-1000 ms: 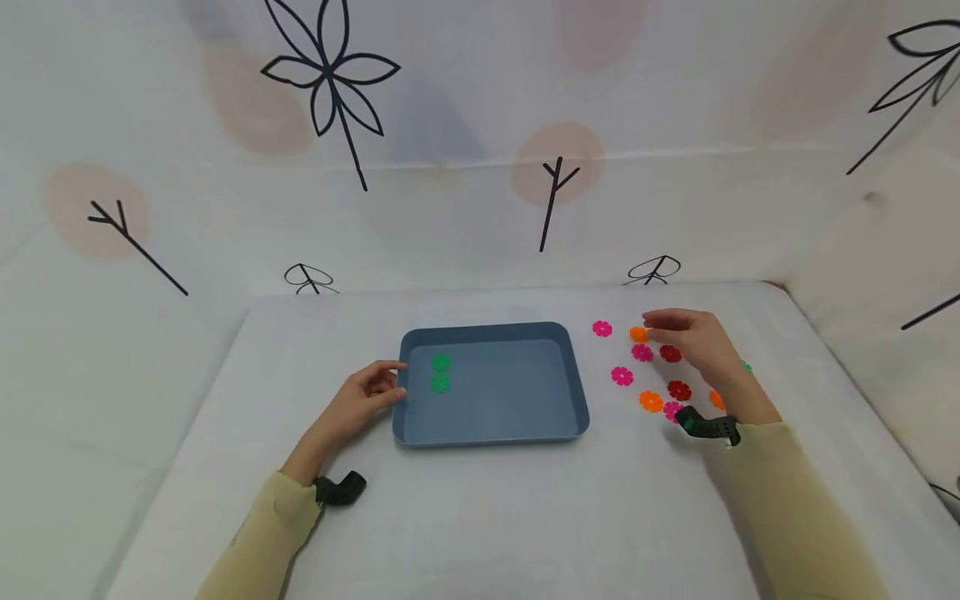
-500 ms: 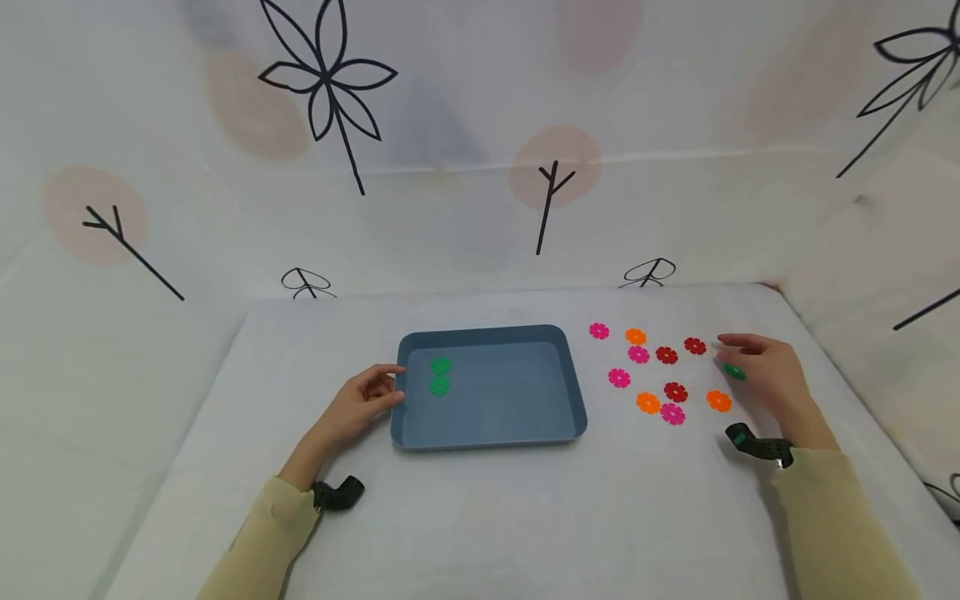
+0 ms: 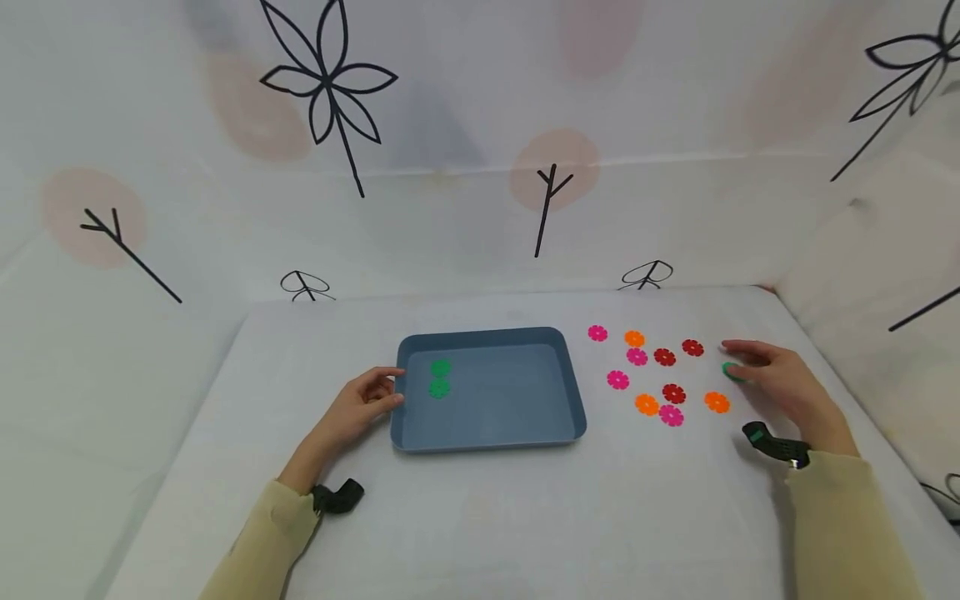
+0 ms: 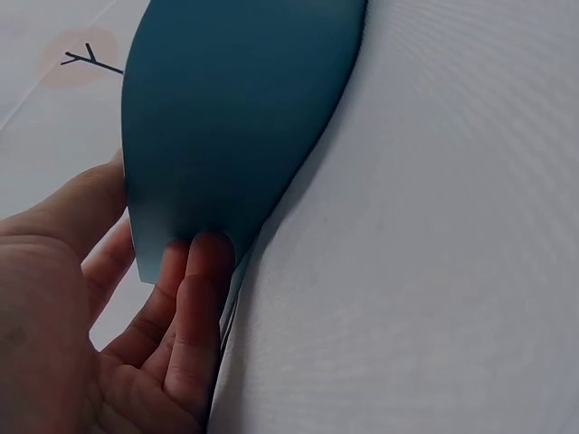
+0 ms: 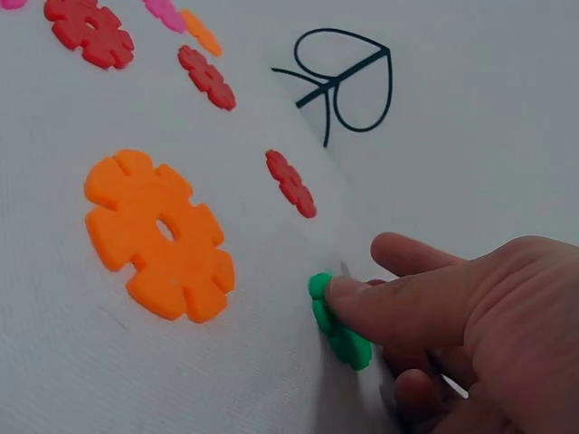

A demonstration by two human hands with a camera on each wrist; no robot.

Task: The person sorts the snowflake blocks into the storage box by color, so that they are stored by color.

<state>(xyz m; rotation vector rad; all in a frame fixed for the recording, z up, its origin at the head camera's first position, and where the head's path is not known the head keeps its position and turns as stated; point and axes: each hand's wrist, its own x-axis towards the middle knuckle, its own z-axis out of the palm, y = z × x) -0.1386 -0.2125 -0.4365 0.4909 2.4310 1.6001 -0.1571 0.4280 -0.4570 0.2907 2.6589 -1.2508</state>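
Well right of the tray (image 3: 502, 385), 1 green disc (image 5: 347, 345) sits against the thumb of the right hand (image 3: 785, 385); opposing fingertips hidden, so cannot tell if pinched. Left hand (image 3: 365, 402) grips the tray's left wall. Judged step: pick-up; 2 green pieces (image 3: 439, 388) lie inside. Next move likely calls for a firm pinch, then a lift.

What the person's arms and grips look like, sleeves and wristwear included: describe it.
The left sleeve and right sleeve are long and pale yellow-khaki. Past the cuffs sit the black left wristband and black right wristband, the latter showing a small green patch. The left grip and right grip wear no gloves.
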